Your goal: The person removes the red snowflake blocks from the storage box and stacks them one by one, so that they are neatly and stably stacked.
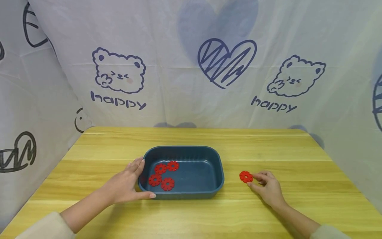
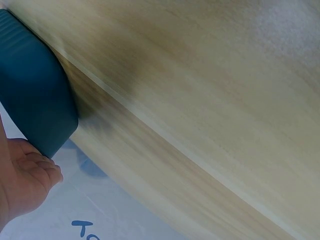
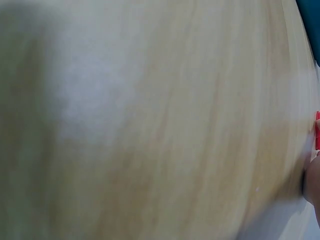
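A dark blue plastic box (image 1: 194, 177) with rounded corners stands on the table in the head view. Several red notched discs (image 1: 167, 184), each with a hole in the middle, lie inside it toward the left end. My left hand (image 1: 126, 184) grips that end, thumb along the front rim and fingers at the left side. Right of the box, my right hand (image 1: 268, 189) pinches another red notched disc (image 1: 246, 177) between thumb and fingers. At the right wrist view's edge, only a sliver of this disc (image 3: 317, 131) shows.
The wooden table (image 1: 185, 219) has yellowish boards. Behind it hangs a pale cloth (image 1: 173, 73) printed with bears, hearts and the word happy, and more cloth hangs at both sides. In the left wrist view, the table edge runs diagonally below the box.
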A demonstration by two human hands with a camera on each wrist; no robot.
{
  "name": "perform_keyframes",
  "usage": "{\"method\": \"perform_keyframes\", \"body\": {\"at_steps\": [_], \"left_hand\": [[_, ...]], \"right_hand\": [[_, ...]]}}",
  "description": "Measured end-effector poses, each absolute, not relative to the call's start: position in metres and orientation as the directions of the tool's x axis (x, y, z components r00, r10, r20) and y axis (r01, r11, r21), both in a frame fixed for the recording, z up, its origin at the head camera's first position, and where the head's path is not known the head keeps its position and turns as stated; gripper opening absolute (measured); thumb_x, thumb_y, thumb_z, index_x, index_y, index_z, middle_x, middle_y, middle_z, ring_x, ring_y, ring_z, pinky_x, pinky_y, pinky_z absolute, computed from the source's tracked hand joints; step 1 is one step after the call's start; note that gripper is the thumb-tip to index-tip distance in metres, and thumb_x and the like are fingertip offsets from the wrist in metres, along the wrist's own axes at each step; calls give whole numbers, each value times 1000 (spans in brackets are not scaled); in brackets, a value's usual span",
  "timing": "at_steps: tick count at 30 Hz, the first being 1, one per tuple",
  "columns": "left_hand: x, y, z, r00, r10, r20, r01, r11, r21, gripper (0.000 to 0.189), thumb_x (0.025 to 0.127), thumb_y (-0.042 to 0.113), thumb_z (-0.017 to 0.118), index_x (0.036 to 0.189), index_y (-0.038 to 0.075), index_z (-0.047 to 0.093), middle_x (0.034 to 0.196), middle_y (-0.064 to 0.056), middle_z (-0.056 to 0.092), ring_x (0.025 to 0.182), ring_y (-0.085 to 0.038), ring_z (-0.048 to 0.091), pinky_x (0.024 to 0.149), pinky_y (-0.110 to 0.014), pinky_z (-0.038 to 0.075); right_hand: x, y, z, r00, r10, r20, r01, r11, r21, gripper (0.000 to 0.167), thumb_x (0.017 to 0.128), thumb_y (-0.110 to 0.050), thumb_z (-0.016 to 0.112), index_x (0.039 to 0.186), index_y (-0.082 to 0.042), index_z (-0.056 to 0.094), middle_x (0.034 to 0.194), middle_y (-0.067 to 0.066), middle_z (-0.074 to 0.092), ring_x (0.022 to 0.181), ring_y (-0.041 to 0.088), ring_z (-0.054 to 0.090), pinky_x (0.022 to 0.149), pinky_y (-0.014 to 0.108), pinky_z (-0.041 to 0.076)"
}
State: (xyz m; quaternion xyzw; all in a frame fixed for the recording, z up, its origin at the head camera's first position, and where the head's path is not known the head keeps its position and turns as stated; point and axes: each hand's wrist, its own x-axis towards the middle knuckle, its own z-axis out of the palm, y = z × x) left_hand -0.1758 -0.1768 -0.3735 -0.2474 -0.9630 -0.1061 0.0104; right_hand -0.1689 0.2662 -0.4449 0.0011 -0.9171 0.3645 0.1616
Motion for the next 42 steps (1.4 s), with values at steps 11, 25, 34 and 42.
{"method": "perform_keyframes", "body": {"at_steps": [11, 25, 34, 42], "left_hand": [[-176, -177, -372, -876, 477, 74, 481, 854, 196, 113, 69, 73, 59, 138, -13, 33, 146, -31, 27, 131, -49, 33, 99, -55, 40], [-176, -174, -370, -875, 481, 60, 482, 853, 200, 113, 70, 74, 57, 139, -12, 31, 147, -31, 25, 133, -48, 28, 100, -56, 38], [-175, -175, -370, -874, 481, 72, 485, 852, 197, 115, 70, 76, 55, 138, -13, 31, 147, -31, 25, 135, -46, 26, 105, -54, 33], [-175, -175, -368, -882, 466, 66, 469, 861, 195, 115, 69, 76, 56, 139, -12, 31, 148, -29, 24, 135, -45, 27, 103, -54, 35]], "right_hand": [[-173, 268, -424, -959, 153, 238, -89, 635, -767, 41, 79, -14, 73, 112, 7, 63, 110, 18, 56, 86, 4, 50, 72, 9, 44], [-199, 218, -365, -914, 120, 388, -311, 408, -859, 32, 80, -7, 71, 109, 5, 65, 101, -3, 58, 87, 8, 55, 74, 10, 48], [-212, 164, -360, -934, 11, 358, -339, 298, -892, 33, 79, -4, 71, 111, 5, 65, 109, 19, 60, 91, 15, 58, 75, 16, 49], [-218, 126, -363, -937, -111, 331, -349, 270, -897, 35, 80, -6, 71, 113, 2, 65, 107, 21, 59, 94, 31, 56, 71, 20, 49]]}}
